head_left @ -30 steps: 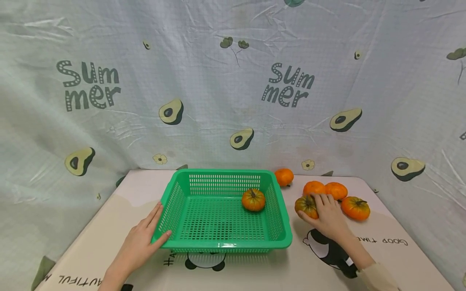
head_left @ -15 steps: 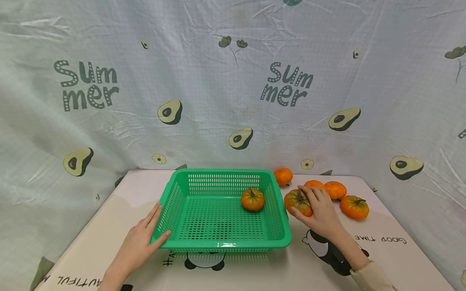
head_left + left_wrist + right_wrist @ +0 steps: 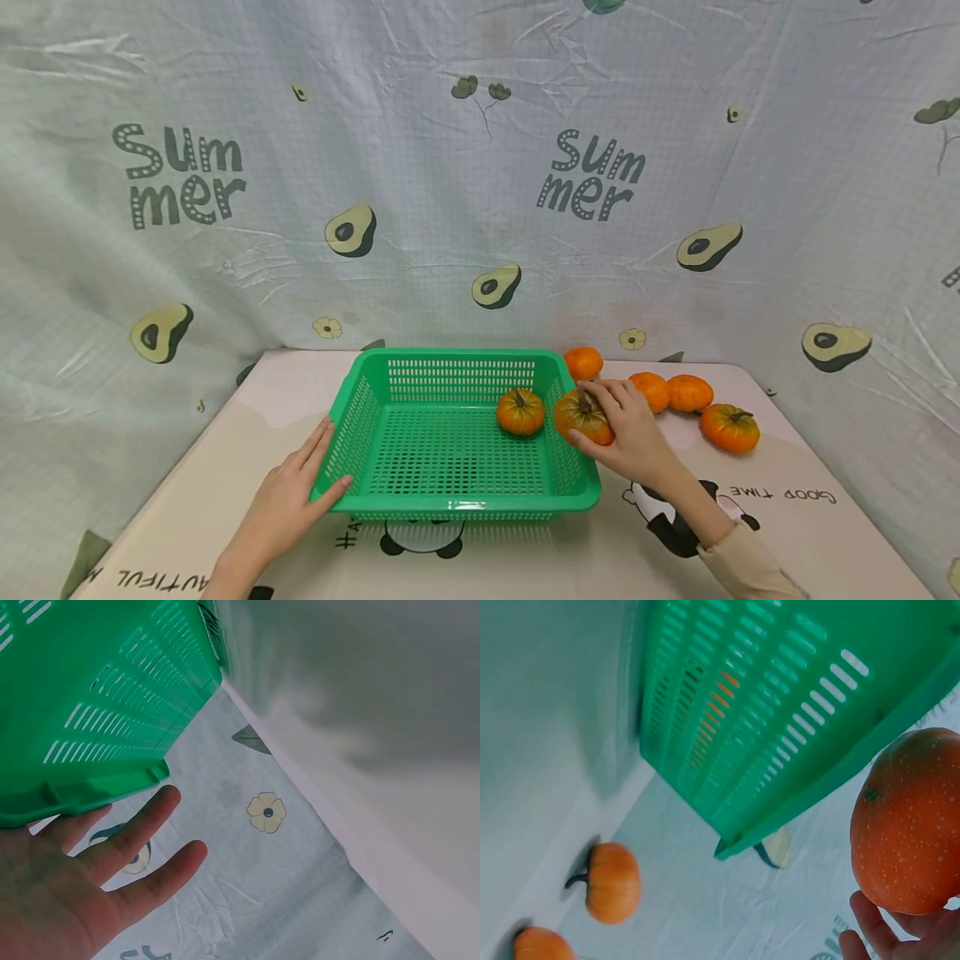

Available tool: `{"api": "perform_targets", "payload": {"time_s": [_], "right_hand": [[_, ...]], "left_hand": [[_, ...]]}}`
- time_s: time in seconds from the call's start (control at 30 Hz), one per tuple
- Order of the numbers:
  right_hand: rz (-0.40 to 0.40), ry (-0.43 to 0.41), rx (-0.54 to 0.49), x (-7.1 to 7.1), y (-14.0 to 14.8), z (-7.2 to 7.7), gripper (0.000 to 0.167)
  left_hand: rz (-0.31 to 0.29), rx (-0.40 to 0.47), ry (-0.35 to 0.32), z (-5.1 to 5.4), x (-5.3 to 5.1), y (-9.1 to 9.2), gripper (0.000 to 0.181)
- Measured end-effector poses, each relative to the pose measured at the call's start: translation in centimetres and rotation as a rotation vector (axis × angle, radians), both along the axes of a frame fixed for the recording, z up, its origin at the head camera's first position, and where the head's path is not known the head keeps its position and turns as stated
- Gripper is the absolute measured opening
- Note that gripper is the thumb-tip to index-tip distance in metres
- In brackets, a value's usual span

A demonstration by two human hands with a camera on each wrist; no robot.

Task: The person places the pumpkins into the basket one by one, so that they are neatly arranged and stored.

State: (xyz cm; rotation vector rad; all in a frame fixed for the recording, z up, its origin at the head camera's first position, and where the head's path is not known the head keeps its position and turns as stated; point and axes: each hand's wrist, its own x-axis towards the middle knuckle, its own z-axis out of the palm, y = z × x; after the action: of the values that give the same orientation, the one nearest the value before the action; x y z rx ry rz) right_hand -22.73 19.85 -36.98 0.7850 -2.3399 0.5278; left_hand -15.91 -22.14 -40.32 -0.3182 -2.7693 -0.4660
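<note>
In the head view my right hand (image 3: 630, 429) grips an orange-green pumpkin (image 3: 582, 417) over the right rim of the green basket (image 3: 465, 503). The right wrist view shows that pumpkin (image 3: 907, 821) from below, raised beside the basket's wall (image 3: 780, 712), with fingertips against it. Inside the basket, toward its right side, sits another pumpkin (image 3: 521, 412). My left hand (image 3: 281, 500) rests against the basket's left rim with its fingers extended. In the left wrist view the spread fingers of that hand (image 3: 97, 877) lie along the basket's edge (image 3: 97, 791).
Behind the basket's right back corner lies an orange pumpkin (image 3: 583, 363). Right of my right hand are more: one partly behind the fingers (image 3: 651, 392), one beside it (image 3: 690, 392), and one nearer (image 3: 731, 428). A printed curtain (image 3: 420, 167) hangs behind the table (image 3: 795, 517).
My right hand has lifted the gripped pumpkin from beside the others and carried it left to the basket's right rim. The left hand has stayed at the basket's left side.
</note>
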Motion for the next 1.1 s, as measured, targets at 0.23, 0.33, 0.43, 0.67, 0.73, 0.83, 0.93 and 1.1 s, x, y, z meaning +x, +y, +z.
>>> {"api": "perform_targets", "payload": {"time_s": [0.23, 0.33, 0.43, 0.67, 0.73, 0.83, 0.93, 1.1], "right_hand": [[0.087, -0.011, 0.100, -0.3, -1.0, 0.1, 0.051], [0.107, -0.035, 0.138, -0.5, -1.4, 0.1, 0.051], [0.116, -0.071, 0.179, -0.6, -1.7, 0.0, 0.052], [0.174, -0.113, 0.267, -1.4, -2.4, -0.5, 0.056], [0.191, -0.099, 0.293, -1.8, -2.6, -0.6, 0.056], [0.212, -0.087, 0.328, -2.2, -3.0, -0.7, 0.057], [0.231, -0.108, 0.350, -2.6, -3.3, -0.7, 0.057], [0.232, -0.162, 0.400, -3.1, -3.7, -0.8, 0.056]], "left_hand": [[-0.002, -0.003, -0.001, -0.1, -0.1, 0.0, 0.071], [-0.001, -0.002, -0.009, 0.1, -0.1, 0.0, 0.071], [0.000, -0.002, -0.013, 0.1, -0.1, 0.0, 0.072], [0.003, -0.007, -0.012, 0.1, -0.2, -0.1, 0.072], [0.004, -0.006, -0.012, 0.1, -0.2, -0.1, 0.072], [0.002, -0.004, -0.010, 0.1, -0.2, -0.1, 0.072], [0.000, -0.001, -0.011, 0.0, -0.1, -0.1, 0.071], [-0.003, 0.003, -0.011, -0.1, -0.1, -0.1, 0.072]]}}
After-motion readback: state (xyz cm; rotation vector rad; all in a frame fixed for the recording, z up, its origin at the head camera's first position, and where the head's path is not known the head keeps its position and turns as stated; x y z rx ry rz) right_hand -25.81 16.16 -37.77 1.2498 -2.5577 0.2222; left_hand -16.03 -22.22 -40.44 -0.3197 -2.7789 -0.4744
